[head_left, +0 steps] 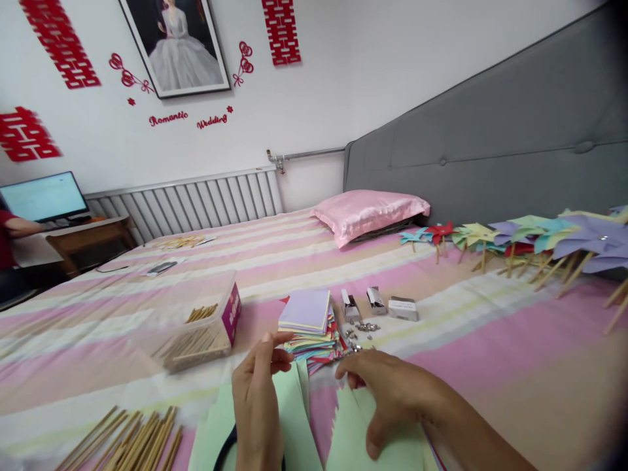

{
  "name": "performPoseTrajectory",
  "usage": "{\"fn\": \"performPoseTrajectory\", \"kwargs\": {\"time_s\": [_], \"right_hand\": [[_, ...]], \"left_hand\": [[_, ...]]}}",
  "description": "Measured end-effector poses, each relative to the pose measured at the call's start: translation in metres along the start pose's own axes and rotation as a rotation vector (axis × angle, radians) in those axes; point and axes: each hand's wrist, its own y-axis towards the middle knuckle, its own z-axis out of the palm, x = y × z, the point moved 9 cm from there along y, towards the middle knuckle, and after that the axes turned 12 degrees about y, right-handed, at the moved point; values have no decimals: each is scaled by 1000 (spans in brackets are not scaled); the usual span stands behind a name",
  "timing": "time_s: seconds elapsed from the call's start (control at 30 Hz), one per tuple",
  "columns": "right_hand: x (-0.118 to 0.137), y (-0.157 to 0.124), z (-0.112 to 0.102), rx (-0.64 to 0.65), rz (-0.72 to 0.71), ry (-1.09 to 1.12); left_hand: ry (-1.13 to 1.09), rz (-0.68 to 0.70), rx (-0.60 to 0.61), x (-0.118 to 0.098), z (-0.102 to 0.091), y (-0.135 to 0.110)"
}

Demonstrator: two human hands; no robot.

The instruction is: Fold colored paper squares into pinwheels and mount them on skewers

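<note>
My left hand [258, 399] is raised over a cut pale green paper sheet [343, 425], fingers curled and pinching one of its pointed flaps. My right hand [392, 396] lies on the same sheet, fingers bent, fingertips reaching to the small silver pins [360, 330] scattered on the bedspread. Just beyond stands a stack of coloured paper squares [307, 320] with a lilac one on top. What my right fingertips hold, if anything, is too small to make out.
A clear plastic box of wooden sticks [201, 327] sits to the left, with loose sticks [132, 441] at the near edge. Three small pin boxes [377, 304] lie behind the pins. Finished paper pinwheels [530, 245] line the grey headboard beside a pink pillow [367, 212]. Another person's arm [19, 227] rests at a desk far left.
</note>
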Motion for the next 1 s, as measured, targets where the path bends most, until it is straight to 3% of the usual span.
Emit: {"fn": "performPoseTrajectory", "kwargs": {"time_s": [0.27, 0.4, 0.57, 0.67, 0.87, 0.93, 1.0], "right_hand": [[4, 3, -2, -55, -54, -3], [8, 2, -10, -94, -32, 153], [27, -8, -30, -83, -138, 312], [35, -17, -56, -238, -216, 493], [28, -36, -100, -747, -372, 813], [24, -43, -107, -886, -415, 848], [24, -48, -109, -963, -461, 855]], "left_hand": [[25, -1, 24, 2, 5, -2], [23, 6, 29, 3, 4, -1], [22, -10, 28, 6, 4, 0], [-9, -34, 42, 6, 6, -2], [-29, -115, 34, 12, 4, -3], [-14, -160, 83, 18, 10, -3], [-22, -221, 207, 25, 25, -4]]}}
